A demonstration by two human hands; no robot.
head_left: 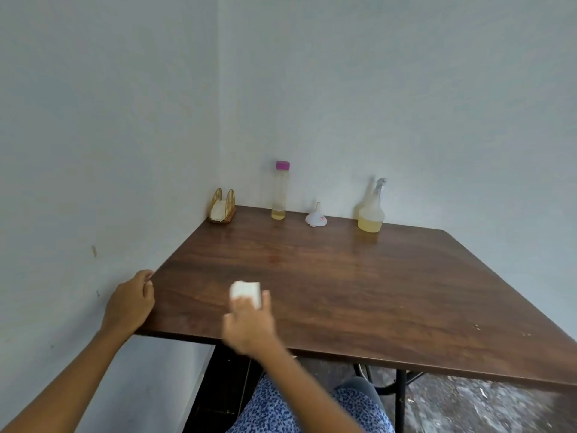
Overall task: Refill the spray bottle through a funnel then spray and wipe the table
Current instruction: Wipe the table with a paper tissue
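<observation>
Your right hand (249, 323) is gripping the tissue (245, 292); your left hand (131, 303), loosely curled, is bracing the table (343, 292) edge. Wiping toward one o'clock is risking toppling the spray bottle (371, 210).

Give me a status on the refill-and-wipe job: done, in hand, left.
Done, it seems: the spray bottle stands capped with yellowish liquid in it, and the funnel lies set aside by the wall. In hand: the right hand presses a white cloth on the table near its front edge, blurred as if wiping; the left hand rests on the table's left edge. Left: the remaining tabletop.
</observation>
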